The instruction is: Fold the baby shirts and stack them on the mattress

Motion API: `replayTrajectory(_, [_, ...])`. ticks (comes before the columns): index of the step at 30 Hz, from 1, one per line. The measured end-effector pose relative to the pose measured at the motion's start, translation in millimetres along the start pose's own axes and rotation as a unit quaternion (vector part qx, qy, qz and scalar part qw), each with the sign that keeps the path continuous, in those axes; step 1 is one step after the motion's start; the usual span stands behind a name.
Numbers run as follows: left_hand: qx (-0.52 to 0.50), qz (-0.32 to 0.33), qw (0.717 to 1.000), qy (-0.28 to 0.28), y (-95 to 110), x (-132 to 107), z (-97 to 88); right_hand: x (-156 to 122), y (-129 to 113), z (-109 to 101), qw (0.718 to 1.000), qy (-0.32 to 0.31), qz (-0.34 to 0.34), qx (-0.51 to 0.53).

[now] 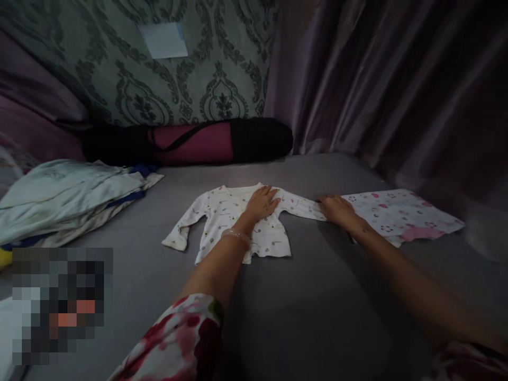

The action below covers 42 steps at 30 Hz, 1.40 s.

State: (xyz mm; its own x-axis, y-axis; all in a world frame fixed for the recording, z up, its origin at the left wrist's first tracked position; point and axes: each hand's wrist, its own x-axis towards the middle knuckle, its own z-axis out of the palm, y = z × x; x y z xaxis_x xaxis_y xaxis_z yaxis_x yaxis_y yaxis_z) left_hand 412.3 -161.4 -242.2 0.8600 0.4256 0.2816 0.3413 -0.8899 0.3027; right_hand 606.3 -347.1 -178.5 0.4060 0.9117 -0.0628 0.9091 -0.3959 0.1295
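Note:
A small white long-sleeved shirt (pixel 222 225) with a scattered print lies spread on the grey sheet, its neckline away from me. My left hand (pixel 262 203) rests flat on its upper front near the shoulder, fingers spread. At the end of the right-hand sleeve, my right hand (pixel 339 210) has its fingers bent over the cuff, gripping it; the fingertips are partly hidden. The other sleeve bends down toward me, its cuff lying on the sheet. Just beyond my right hand is a flat white cloth (pixel 391 209) with pink and red print, partly covered by that hand.
A heap of pale and blue clothes (pixel 75 185) lies at the left. Along the patterned wall (pixel 222 69) stretches a long black and magenta bag (pixel 194 144). Purple curtains (pixel 325 74) hang at the right. A blurred-out patch (pixel 63 307) covers the lower left.

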Motion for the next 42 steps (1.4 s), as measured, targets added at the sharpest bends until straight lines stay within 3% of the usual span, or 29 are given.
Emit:
replayTrajectory(5, [0.008,-0.007,1.0,-0.011,3,0,-2.4,25,7,1,0.99,-0.07,0.098,0.074])
replayTrajectory(8, [0.007,-0.016,1.0,-0.019,3,0,-1.8,29,13,-1,0.972,-0.036,0.136,0.189])
replayTrajectory(10, [0.006,-0.02,0.999,-0.024,4,0,-0.8,28,13,1,0.933,0.036,0.18,0.31])
replayTrajectory(14, [0.015,-0.022,0.999,-0.025,6,-1,0.4,25,2,11,0.808,0.134,0.226,0.528])
replayTrajectory(16, [0.02,-0.023,0.999,-0.024,7,-2,0.1,23,-2,13,0.783,0.149,0.228,0.56])
replayTrajectory(18, [0.019,-0.027,0.999,-0.026,9,-2,-1.0,19,0,11,0.821,0.155,0.213,0.506])
replayTrajectory(21, [0.021,-0.038,0.998,-0.039,11,-3,-4.4,7,3,4,0.937,0.155,0.13,0.286])
replayTrajectory(22, [0.025,-0.042,0.998,-0.047,12,-3,-5.9,3,2,3,0.962,0.144,0.108,0.204])
replayTrajectory(24, [0.035,-0.047,0.997,-0.059,14,-3,-8.6,-5,-3,3,0.988,0.103,0.093,0.072])
replayTrajectory(27, [0.045,-0.047,0.995,-0.07,15,-2,-10.8,-11,-14,7,0.993,0.059,0.093,-0.046])
replayTrajectory(31, [0.058,-0.047,0.995,-0.07,15,-2,-10.2,-8,-22,5,0.99,0.071,0.079,-0.096])
replayTrajectory(34, [0.066,-0.043,0.995,-0.064,15,-2,-9.6,1,-37,1,0.991,0.088,0.076,-0.064])
replayTrajectory(37, [0.072,-0.044,0.994,-0.063,15,-2,-9.1,16,-73,1,0.995,0.1,0.014,-0.013])
replayTrajectory(39, [0.085,-0.041,0.993,-0.071,15,-2,-8.8,25,-102,4,0.99,0.089,-0.047,0.099])
replayTrajectory(42, [0.108,-0.025,0.991,-0.079,13,-2,-8.2,32,-131,12,0.978,0.039,-0.044,0.202])
